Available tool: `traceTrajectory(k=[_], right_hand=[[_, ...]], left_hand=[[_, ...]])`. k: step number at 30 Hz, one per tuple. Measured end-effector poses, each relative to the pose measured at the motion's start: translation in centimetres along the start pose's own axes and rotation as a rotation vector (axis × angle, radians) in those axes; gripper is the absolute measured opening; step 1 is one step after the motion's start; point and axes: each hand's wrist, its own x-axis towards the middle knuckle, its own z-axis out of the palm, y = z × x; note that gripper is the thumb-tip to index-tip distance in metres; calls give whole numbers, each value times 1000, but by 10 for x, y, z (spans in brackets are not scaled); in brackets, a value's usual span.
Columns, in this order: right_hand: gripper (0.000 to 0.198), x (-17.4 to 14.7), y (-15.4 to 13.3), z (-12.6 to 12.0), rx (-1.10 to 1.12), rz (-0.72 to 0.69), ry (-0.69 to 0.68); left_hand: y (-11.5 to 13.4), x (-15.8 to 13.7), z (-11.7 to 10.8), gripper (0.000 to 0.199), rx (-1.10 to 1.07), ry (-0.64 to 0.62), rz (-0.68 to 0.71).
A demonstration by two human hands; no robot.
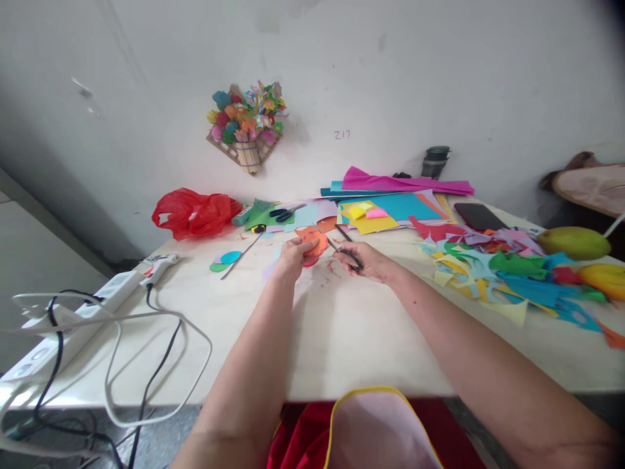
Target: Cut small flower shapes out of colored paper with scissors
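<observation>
My left hand [293, 255] pinches an orange paper piece [316, 245] with a rounded, wavy edge. A bit of red shows under its lower side. In my right hand [368, 260] is a pair of scissors [355, 259] with black handles, its blades pointing left at the orange paper's edge. Whether the blades touch the paper is too small to tell. Tiny orange scraps lie on the table beneath the hands. Left of them are a blue paper circle [230, 258] and a green one partly under it. A second pair of scissors [283, 213] rests on green paper farther back.
Coloured paper sheets [415, 207] and a pink roll [405, 181] lie at the back. Paper scraps [488, 267], a phone [479, 216] and a yellow-green fruit [573, 242] are right. A red plastic bag [195, 213], power strip [110, 293] and loose cables [180, 316] are left.
</observation>
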Motion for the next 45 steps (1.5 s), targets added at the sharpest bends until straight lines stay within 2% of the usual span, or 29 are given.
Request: traceTrajectory(k=[20, 26, 29, 35, 45], right_hand=[[14, -4, -11, 7, -19, 69, 30], [14, -3, -13, 7, 62, 117, 20], [12, -5, -15, 8, 45, 102, 22], [20, -9, -20, 10, 16, 61, 13], [23, -10, -14, 3, -92, 25, -9]], left_hand=[[5, 0, -15, 20, 63, -70, -48], [6, -1, -16, 19, 71, -84, -47], [6, -1, -16, 18, 76, -90, -39], [5, -2, -13, 21, 78, -101, -48], [5, -5, -8, 20, 80, -114, -55]])
